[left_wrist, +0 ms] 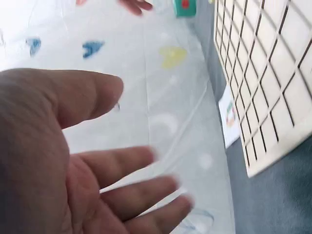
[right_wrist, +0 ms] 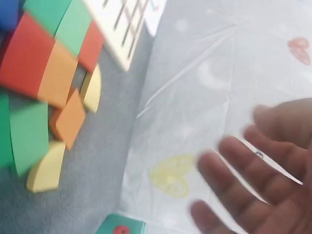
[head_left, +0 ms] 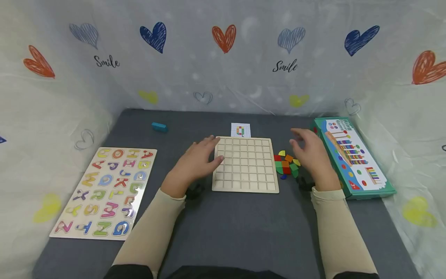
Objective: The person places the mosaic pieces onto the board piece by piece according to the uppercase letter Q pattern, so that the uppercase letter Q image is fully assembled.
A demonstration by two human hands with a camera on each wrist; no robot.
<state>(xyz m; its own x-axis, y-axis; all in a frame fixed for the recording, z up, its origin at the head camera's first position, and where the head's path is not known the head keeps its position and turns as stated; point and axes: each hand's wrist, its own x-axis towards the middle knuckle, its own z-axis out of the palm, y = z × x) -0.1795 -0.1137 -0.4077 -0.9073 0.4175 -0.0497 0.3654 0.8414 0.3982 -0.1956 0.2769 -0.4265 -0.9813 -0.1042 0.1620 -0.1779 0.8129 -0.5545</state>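
Note:
A pale wooden grid board (head_left: 245,165) lies mid-table, its squares bare. Behind its far edge is a small white card (head_left: 240,130) with a multicoloured letter Q pattern. My left hand (head_left: 196,161) hovers at the board's left side, fingers spread and thumb over the edge, holding nothing. To the board's right sits a cluster of coloured blocks (head_left: 285,164): red, orange, green and blue pieces and yellow quarter-rounds. Just right of and above them is my right hand (head_left: 311,153), fingers relaxed and holding nothing. In the right wrist view the yellow quarter-round block (right_wrist: 47,167) lies apart from that hand.
An alphabet puzzle board (head_left: 104,193) lies on the left. A blue block (head_left: 159,127) stands near the back left. At right, a green-edged toy box (head_left: 353,159) lies flat close beside the right hand. A heart-print curtain (head_left: 223,77) surrounds the dark table.

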